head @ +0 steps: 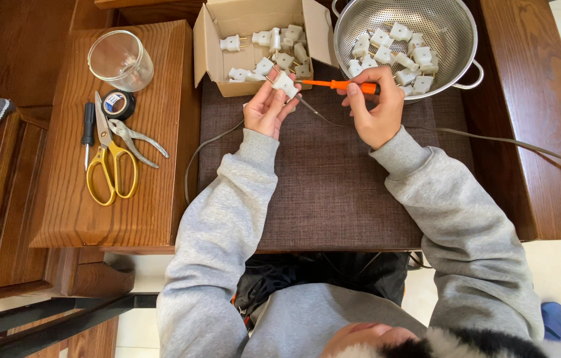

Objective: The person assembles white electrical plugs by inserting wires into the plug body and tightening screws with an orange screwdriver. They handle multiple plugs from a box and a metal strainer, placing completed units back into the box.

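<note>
Bare brown mat (327, 192) is left open between the sleeves, while the far side is blocked by the cardboard box (217, 50) and steel colander (453, 40), and a grey cable (519, 144) crosses rightward.

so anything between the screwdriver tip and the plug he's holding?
Nothing visible. The left hand holds the white plug up, and the orange screwdriver in the right hand runs straight to it; its tip appears to meet the plug, over the dark mat.
</note>
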